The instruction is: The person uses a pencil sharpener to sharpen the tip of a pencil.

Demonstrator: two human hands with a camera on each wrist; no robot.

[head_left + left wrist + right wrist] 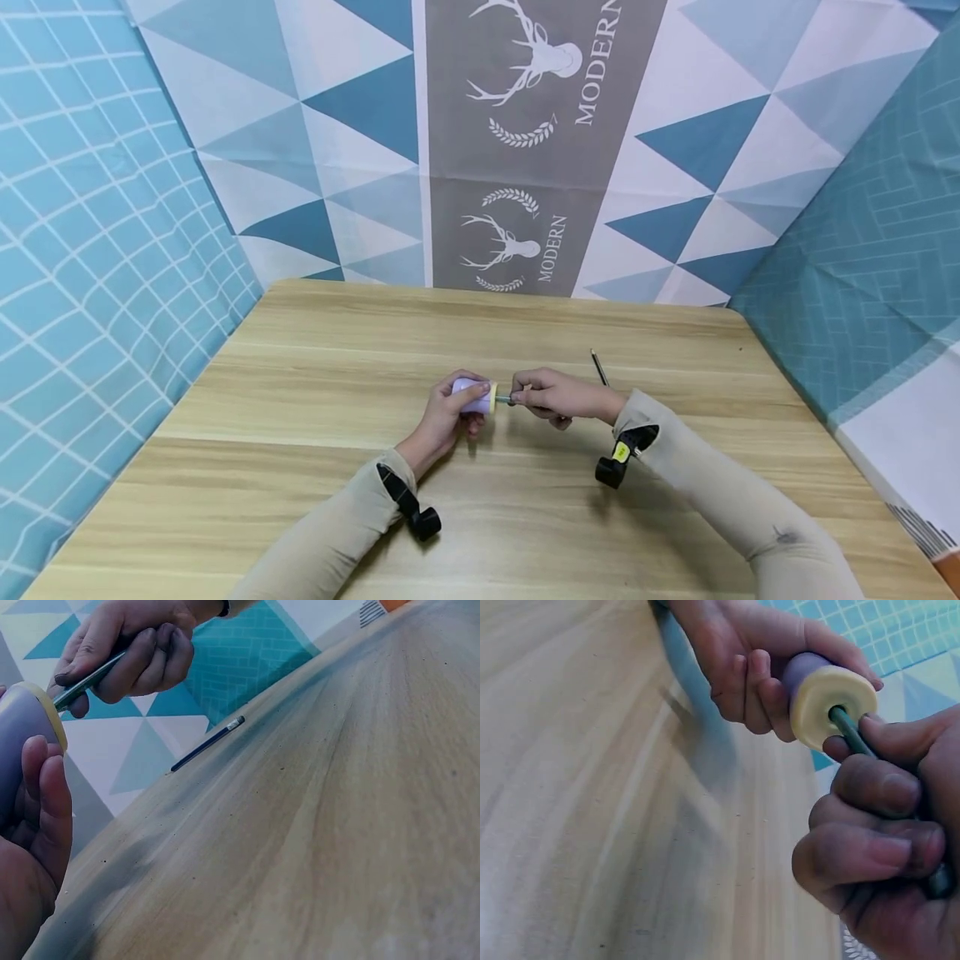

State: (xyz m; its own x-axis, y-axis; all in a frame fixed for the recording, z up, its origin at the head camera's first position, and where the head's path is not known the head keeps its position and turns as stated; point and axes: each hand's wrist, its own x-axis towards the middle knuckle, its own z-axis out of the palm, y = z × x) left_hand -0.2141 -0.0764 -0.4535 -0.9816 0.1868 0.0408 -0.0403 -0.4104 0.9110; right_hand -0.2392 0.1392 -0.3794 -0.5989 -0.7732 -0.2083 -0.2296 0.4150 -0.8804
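A purple pencil sharpener (468, 398) with a cream-yellow end lies on its side in my left hand (441, 417), gripped between thumb and fingers above the table. From the right, my right hand (555, 395) holds a green pencil (851, 733) with curled fingers, the thumb along it. The pencil's front end sits inside the round hole in the sharpener's cream end (810, 720), as the right wrist view shows; its tip is hidden there. The fingers cover much of the pencil's shaft.
A second, dark pencil (206, 744) lies on the wooden table (315, 358), beyond my right wrist in the head view. Patterned cloth walls (360, 125) stand along the table's back and sides. Each sleeve carries a black strap with a small wrist camera (611, 472).
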